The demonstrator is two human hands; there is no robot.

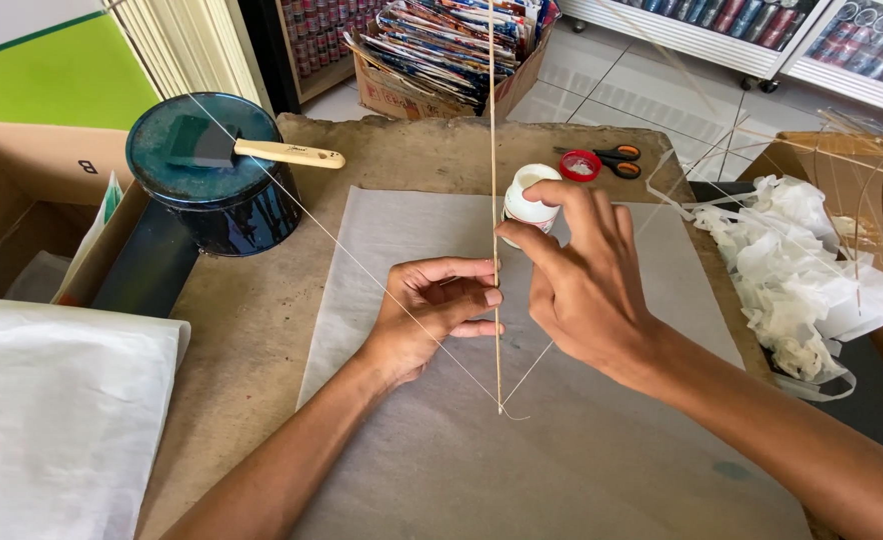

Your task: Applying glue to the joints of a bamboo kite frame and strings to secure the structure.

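Pinching the thin stick (495, 200) between left hand (432, 315) fingertips, the person's right hand (582, 285) thumb and forefinger grip it higher up over the paper sheet (582, 450) mid-table, apparently fixing the thread (362, 265), which needs steady tension.

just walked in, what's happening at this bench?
A person is working on a thin wooden stick over a sheet of translucent paper. The left hand pinches the stick low down, the right hand grips it just above, and a thin string runs taut across to it. Behind sit a small white glue bottle, red-handled scissors and a foam brush on a dark tin.
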